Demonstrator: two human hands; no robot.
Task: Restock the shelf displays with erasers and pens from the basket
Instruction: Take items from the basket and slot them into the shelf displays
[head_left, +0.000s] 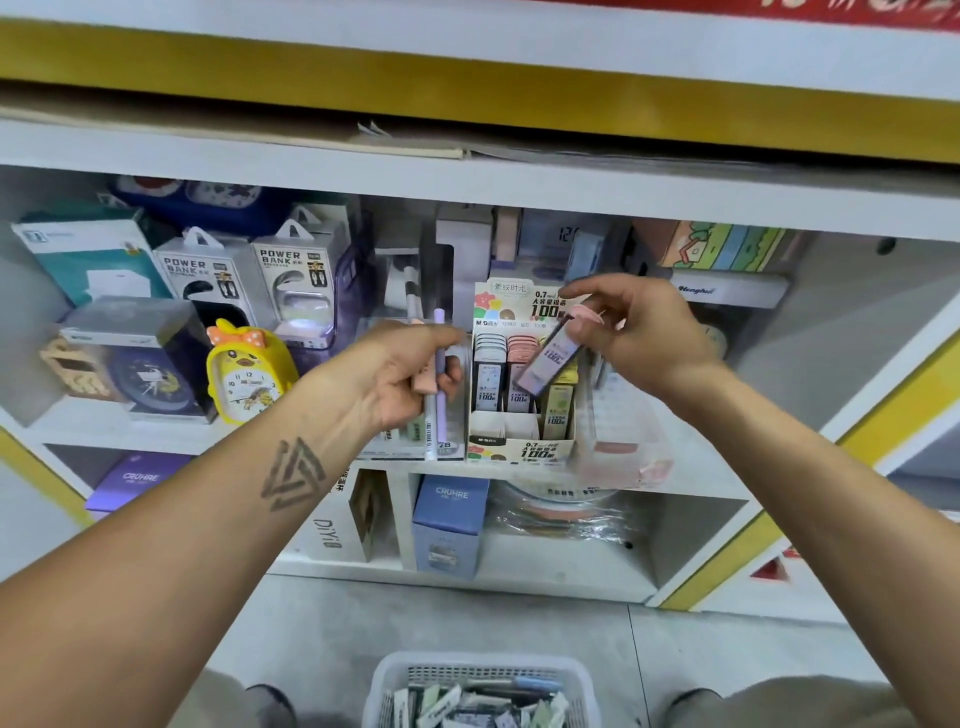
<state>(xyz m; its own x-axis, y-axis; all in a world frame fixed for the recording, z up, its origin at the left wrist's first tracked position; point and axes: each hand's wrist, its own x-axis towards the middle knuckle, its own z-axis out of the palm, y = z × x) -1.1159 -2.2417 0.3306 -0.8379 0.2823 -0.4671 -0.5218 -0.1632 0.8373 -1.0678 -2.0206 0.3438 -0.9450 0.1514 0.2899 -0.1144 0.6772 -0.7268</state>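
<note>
Lead case (550, 358) pinched tilted in right hand (644, 332) fingers above display box (519, 441); pens (436, 374) gripped in left hand (410, 374) fingers.

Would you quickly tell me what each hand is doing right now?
Left hand: grips a purple pen and other slim items.
Right hand: pinches a lead refill case above the display box.

Single head view, close, facing forward-down: shelf (467, 467) ahead, basket (483, 675) at bottom edge.
</note>
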